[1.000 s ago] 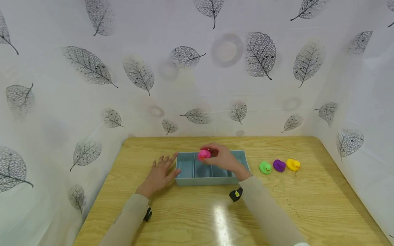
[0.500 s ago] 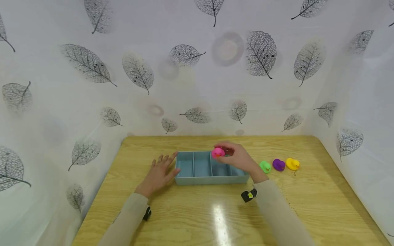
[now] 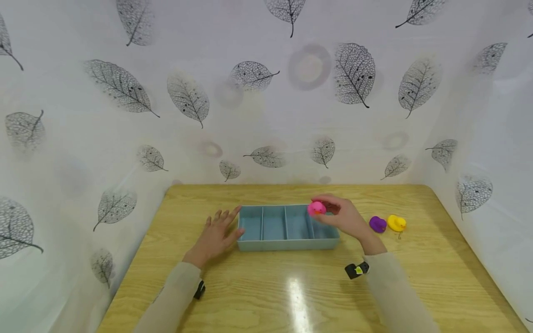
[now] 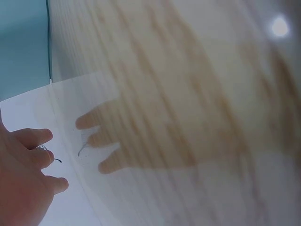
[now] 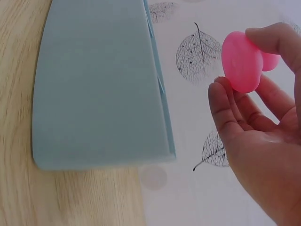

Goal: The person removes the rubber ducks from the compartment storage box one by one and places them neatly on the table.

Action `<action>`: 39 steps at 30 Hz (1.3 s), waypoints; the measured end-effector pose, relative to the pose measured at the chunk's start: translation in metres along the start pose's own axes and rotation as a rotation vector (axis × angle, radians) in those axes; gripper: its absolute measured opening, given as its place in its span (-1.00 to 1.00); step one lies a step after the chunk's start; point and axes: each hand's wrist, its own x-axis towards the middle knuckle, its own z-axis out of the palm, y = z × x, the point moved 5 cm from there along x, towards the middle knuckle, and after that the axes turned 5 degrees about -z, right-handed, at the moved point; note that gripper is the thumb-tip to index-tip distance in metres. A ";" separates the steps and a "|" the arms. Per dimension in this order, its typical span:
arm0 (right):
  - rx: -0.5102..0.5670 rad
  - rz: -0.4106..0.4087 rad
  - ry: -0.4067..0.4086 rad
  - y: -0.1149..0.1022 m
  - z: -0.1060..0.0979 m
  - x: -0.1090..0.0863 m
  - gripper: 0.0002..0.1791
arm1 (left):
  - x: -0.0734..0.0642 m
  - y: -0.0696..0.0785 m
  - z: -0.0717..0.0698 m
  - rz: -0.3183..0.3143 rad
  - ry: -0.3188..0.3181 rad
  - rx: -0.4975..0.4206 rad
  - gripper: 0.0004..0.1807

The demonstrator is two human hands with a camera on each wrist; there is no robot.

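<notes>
A pink rubber duck (image 3: 316, 209) is pinched between the thumb and fingers of my right hand (image 3: 344, 216), above the right end of a blue-grey divided box (image 3: 287, 245). In the right wrist view the duck's flat underside (image 5: 242, 63) faces the camera, beside the box's outer wall (image 5: 99, 89). My left hand (image 3: 214, 238) lies with fingers spread at the box's left end, its fingertips at the wall. In the left wrist view only part of that hand (image 4: 28, 174) shows, near the box's corner (image 4: 23, 47).
A purple duck (image 3: 377, 224) and a yellow duck (image 3: 397, 223) stand on the wooden table (image 3: 258, 291) right of my right hand. A white leaf-print curtain (image 3: 266, 115) closes off the back and sides.
My right hand has carried the pink duck rightward over the box, from the second compartment to the right end. The green duck is now hidden behind that hand. My left hand stays put.
</notes>
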 end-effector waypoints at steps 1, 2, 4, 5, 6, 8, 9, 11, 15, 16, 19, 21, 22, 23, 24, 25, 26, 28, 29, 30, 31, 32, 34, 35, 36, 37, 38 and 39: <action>0.001 0.000 0.006 0.001 -0.003 -0.002 -0.45 | 0.000 0.000 0.000 0.000 0.000 0.002 -0.15; 0.001 -0.002 0.011 0.003 -0.006 -0.005 -0.45 | -0.001 0.000 0.000 -0.002 -0.002 -0.001 -0.15; 0.001 -0.003 0.021 0.005 -0.012 -0.009 -0.45 | -0.001 0.000 0.000 -0.002 -0.001 -0.001 -0.15; -0.003 0.002 0.027 0.006 -0.015 -0.012 -0.46 | -0.001 0.001 0.000 -0.002 -0.001 -0.003 -0.15; -0.006 0.006 0.031 0.007 -0.019 -0.014 -0.46 | -0.001 0.001 0.000 -0.002 -0.002 -0.002 -0.15; -0.015 0.018 0.040 0.009 -0.026 -0.019 -0.45 | -0.001 0.001 0.000 -0.002 -0.003 -0.002 -0.15; -0.024 0.021 0.044 0.009 -0.030 -0.022 -0.45 | -0.001 0.000 0.000 -0.003 -0.004 -0.001 -0.15; -0.042 0.035 0.055 0.011 -0.037 -0.027 -0.44 | -0.001 0.000 0.001 -0.002 -0.004 0.003 -0.15; -0.082 0.061 0.090 0.012 -0.052 -0.038 -0.44 | -0.001 -0.002 0.001 0.001 0.005 -0.001 -0.15; -0.090 0.073 0.100 0.012 -0.056 -0.041 -0.44 | -0.001 -0.002 0.002 0.005 0.010 0.001 -0.15; -0.108 0.107 0.130 0.015 -0.068 -0.049 -0.44 | 0.000 -0.002 0.002 0.008 0.015 0.001 -0.16; -0.114 0.132 0.139 0.017 -0.076 -0.054 -0.43 | 0.000 -0.002 0.002 0.005 0.011 0.001 -0.16; -0.122 0.139 0.141 0.019 -0.079 -0.057 -0.42 | 0.000 -0.002 0.002 0.005 0.009 0.001 -0.16; -0.128 0.146 0.146 0.021 -0.083 -0.059 -0.42 | 0.000 -0.001 0.002 0.001 0.005 -0.002 -0.16; -0.138 0.149 0.149 0.022 -0.086 -0.061 -0.41 | 0.000 -0.001 0.001 0.001 0.003 -0.004 -0.16; -0.150 0.151 0.156 0.023 -0.089 -0.064 -0.41 | 0.000 0.000 0.001 0.000 0.001 -0.005 -0.16; -0.161 0.152 0.161 0.025 -0.092 -0.066 -0.41 | 0.000 0.000 0.001 0.000 0.001 -0.005 -0.16; -0.181 0.151 0.176 0.027 -0.099 -0.070 -0.41 | 0.000 0.001 0.000 0.004 0.007 -0.004 -0.16; -0.189 0.156 0.183 0.029 -0.101 -0.072 -0.40 | 0.000 0.002 0.000 0.006 0.010 -0.004 -0.16; -0.198 0.163 0.189 0.030 -0.104 -0.075 -0.40 | 0.000 0.002 0.000 0.008 0.013 -0.003 -0.17; -0.201 0.170 0.193 0.031 -0.107 -0.077 -0.40 | -0.001 0.002 0.000 0.006 0.013 -0.003 -0.17; -0.206 0.178 0.199 0.033 -0.109 -0.079 -0.40 | -0.001 0.002 0.000 0.005 0.012 -0.003 -0.16; -0.215 0.193 0.211 0.036 -0.114 -0.084 -0.40 | -0.001 0.001 0.000 0.002 0.007 -0.004 -0.16; -0.216 0.201 0.215 0.038 -0.117 -0.087 -0.40 | 0.000 0.001 0.001 -0.001 0.004 -0.004 -0.16; -0.219 0.209 0.226 0.040 -0.120 -0.089 -0.40 | 0.000 0.000 0.001 -0.003 0.001 -0.004 -0.16; -0.220 0.214 0.237 0.042 -0.124 -0.092 -0.40 | 0.000 0.000 0.001 -0.003 -0.001 -0.006 -0.16; -0.225 0.221 0.252 0.044 -0.127 -0.095 -0.41 | 0.000 0.000 0.001 -0.003 -0.001 -0.006 -0.16; -0.224 0.228 0.263 0.046 -0.131 -0.097 -0.40 | 0.000 0.001 0.001 -0.002 -0.001 -0.006 -0.16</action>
